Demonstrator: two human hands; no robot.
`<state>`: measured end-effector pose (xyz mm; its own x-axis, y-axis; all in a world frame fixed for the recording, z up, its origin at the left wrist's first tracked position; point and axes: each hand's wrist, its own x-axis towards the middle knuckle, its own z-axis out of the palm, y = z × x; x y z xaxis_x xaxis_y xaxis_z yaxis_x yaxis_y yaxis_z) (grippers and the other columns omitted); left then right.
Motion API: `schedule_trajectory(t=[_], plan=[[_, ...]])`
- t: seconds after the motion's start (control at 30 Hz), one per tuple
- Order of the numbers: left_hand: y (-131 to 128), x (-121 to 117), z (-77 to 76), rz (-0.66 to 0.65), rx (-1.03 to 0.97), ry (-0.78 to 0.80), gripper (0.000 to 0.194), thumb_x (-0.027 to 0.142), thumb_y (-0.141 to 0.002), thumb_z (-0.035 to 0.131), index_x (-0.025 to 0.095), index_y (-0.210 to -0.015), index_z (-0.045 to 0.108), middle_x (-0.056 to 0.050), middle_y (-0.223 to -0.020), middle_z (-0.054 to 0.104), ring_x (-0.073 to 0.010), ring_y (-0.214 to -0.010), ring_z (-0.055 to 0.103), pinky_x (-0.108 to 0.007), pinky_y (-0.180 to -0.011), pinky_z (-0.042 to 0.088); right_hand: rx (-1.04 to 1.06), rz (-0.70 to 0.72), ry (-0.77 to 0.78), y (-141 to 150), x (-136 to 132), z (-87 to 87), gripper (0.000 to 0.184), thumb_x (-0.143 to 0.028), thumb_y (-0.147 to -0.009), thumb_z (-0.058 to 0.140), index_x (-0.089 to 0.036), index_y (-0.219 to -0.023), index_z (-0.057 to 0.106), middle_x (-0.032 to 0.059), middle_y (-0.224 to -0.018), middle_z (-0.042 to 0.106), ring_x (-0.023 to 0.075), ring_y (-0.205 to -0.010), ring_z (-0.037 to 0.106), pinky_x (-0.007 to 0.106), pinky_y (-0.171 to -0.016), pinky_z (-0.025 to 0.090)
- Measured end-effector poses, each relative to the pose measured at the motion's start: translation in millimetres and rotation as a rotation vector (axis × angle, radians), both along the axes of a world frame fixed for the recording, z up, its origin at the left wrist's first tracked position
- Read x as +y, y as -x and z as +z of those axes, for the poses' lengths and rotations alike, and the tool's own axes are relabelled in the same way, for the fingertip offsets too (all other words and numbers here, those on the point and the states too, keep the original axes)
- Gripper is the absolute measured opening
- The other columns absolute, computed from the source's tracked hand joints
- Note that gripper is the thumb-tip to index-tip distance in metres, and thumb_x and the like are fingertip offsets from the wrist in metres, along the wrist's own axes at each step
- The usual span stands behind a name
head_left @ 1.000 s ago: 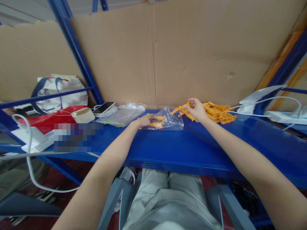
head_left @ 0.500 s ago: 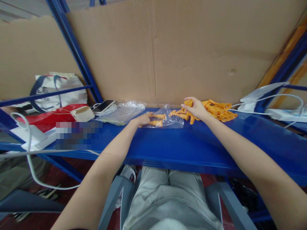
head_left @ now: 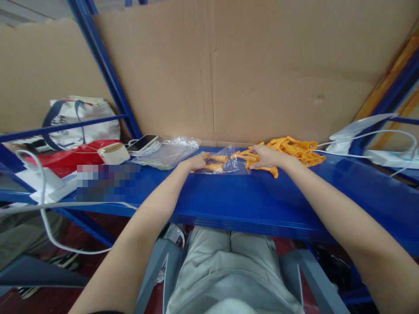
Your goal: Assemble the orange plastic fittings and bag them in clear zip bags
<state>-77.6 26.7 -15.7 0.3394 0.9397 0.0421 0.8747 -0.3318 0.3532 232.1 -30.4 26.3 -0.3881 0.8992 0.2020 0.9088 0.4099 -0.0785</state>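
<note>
On the blue shelf top (head_left: pixel 225 196), my left hand (head_left: pixel 196 162) is closed on the left end of a clear plastic bag (head_left: pixel 234 165). Two orange horn-shaped plastic pieces (head_left: pixel 214 167) show through the film beside its fingers. To the right, my right hand (head_left: pixel 266 156) reaches down into loose pieces of the same kind, its thumb and fingers around an orange horn-shaped piece (head_left: pixel 249 158) near the bag's right end. One curved piece (head_left: pixel 271 170) lies just below that palm. Behind the wrist is a larger orange pile (head_left: pixel 301 150).
A flat stack of clear bags (head_left: pixel 166 152) lies left of my hands, beside a phone (head_left: pixel 143 143) and coiled white cable. Further left are a cream power bank-like block (head_left: pixel 114 153), a red bag (head_left: pixel 75 152) and white boxes. Cardboard (head_left: pixel 262 69) walls the back.
My right hand has lowered from holding an orange piece upright to gripping among the pieces near the bag. A curved piece now shows below that hand. My left hand stays on the bag.
</note>
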Motion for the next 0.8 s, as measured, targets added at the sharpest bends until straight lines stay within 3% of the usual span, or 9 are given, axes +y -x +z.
schedule_trajectory(t=[0.13,0.27,0.4,0.6,0.8], plan=[[1,1,-0.6,0.006,0.046,-0.022,0.073,0.020,-0.072,0.056,0.019,-0.145,0.049,-0.011,-0.148,0.053,-0.0306,-0.129,0.055,-0.033,-0.103,0.047,-0.230,-0.102,0.100,-12,-5,12.7,0.021,-0.036,-0.070,0.077,-0.019,-0.081,0.072,0.0091,-0.081,0.072,0.0261,-0.077,0.069,0.033,-0.067,0.051],[6,1,-0.7,-0.020,0.090,-0.054,0.073,0.019,-0.072,0.055,0.025,-0.145,0.050,-0.007,-0.146,0.056,-0.0296,-0.127,0.058,-0.034,-0.101,0.049,-0.335,-0.064,0.191,-12,-9,9.9,0.015,-0.028,-0.072,0.073,-0.020,-0.061,0.068,0.0043,-0.062,0.066,0.0225,-0.066,0.066,0.030,-0.061,0.047],[7,1,1.4,-0.022,0.126,-0.097,0.069,0.019,-0.071,0.056,0.027,-0.140,0.055,-0.005,-0.141,0.060,-0.0279,-0.128,0.057,-0.034,-0.105,0.047,-0.289,-0.055,0.167,0,-12,6.7,0.010,-0.017,-0.072,0.065,-0.018,-0.066,0.073,0.0034,-0.064,0.069,0.0207,-0.068,0.066,0.027,-0.060,0.044],[-13,-3,3.5,-0.044,-0.006,-0.124,0.052,0.022,-0.082,0.044,0.022,-0.130,0.063,-0.005,-0.139,0.062,-0.0241,-0.132,0.053,-0.035,-0.112,0.039,-0.135,-0.037,0.055,20,-22,13.2,0.022,-0.022,-0.079,0.057,-0.015,-0.078,0.077,0.0043,-0.070,0.073,0.0182,-0.067,0.067,0.025,-0.061,0.043],[-26,-13,5.1,-0.081,-0.150,-0.018,0.041,0.023,-0.089,0.039,0.019,-0.118,0.067,-0.006,-0.131,0.067,-0.0209,-0.122,0.059,-0.028,-0.107,0.041,-0.197,-0.134,-0.088,41,-33,3.3,0.025,-0.022,-0.083,0.054,-0.015,-0.086,0.078,0.0112,-0.080,0.076,0.0272,-0.086,0.072,0.030,-0.072,0.049]])
